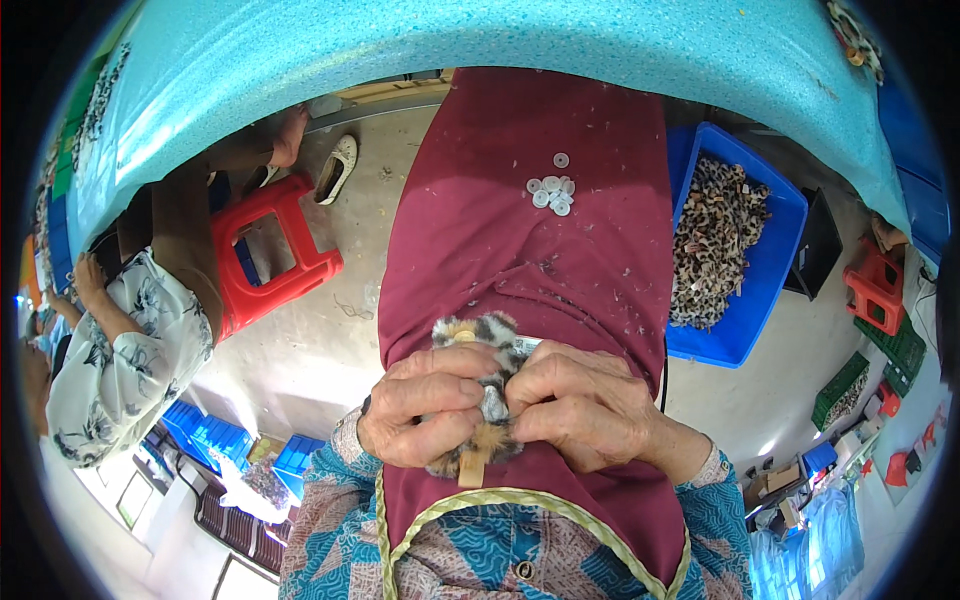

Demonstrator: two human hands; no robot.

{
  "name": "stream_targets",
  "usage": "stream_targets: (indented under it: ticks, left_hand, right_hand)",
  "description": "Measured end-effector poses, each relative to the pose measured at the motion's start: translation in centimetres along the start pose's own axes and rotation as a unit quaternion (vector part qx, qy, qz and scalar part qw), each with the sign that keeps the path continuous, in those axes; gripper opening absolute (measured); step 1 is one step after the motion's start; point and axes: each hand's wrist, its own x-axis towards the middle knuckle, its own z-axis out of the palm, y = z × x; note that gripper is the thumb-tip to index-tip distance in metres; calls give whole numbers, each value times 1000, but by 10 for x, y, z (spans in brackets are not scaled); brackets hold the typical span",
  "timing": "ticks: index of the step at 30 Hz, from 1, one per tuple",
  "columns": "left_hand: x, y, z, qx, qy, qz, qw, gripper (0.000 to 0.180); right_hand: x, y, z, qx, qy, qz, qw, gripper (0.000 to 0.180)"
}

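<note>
Wears, nearest the camera, a patterned shirt (pixel 570 535) under a dark red apron (pixel 530 265). Holds a spotted plush piece (pixel 493 437) low before the chest, gripping one side in the curled left hand (pixel 425 405) and pinching the other tightly with the right hand (pixel 580 405), presumably to stop the soft fur from twisting. Carries white discs (pixel 552 190) on the apron's lap (with one just apart), likely for easy reach. Has a blue bin (pixel 783 240) of spotted scraps (pixel 715 240) to the right, perhaps to leave the lap uncluttered, and a turquoise surface (pixel 480 35) ahead.
</note>
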Motion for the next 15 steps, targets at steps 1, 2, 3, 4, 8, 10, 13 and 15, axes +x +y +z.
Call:
stream_targets:
  ticks: [1, 2, 3, 4, 8, 10, 13, 15]
  left_hand:
    - [-1, 0, 3, 0, -2, 0, 1000, 33]
    - [-3, -1, 7, -1, 27, 11, 1000, 33]
    - [-4, -1, 9, -1, 56, 21, 998, 32]
    - [-4, -1, 9, -1, 56, 21, 998, 32]
    - [1, 2, 6, -9, 18, -3, 1000, 37]
    - [2, 3, 6, -17, 11, -30, 999, 40]
    - [1, 3, 6, 19, -13, -35, 999, 44]
    - [0, 5, 5, 74, 16, -29, 997, 45]
  right_hand:
    - [0, 0, 0, 0, 1, -1, 1000, 23]
    - [-1, 0, 1, -4, 1, -10, 1000, 24]
    - [-1, 0, 1, -9, 0, -19, 1000, 25]
    - [-1, 0, 1, -9, 1, -19, 1000, 25]
    - [-4, -2, 0, -18, -2, -13, 1000, 26]
    - [-4, -3, -2, -21, -3, -16, 1000, 27]
    - [-3, -4, -3, -25, -8, -27, 999, 28]
    - [-2, -4, -2, -20, 0, -24, 1000, 28]
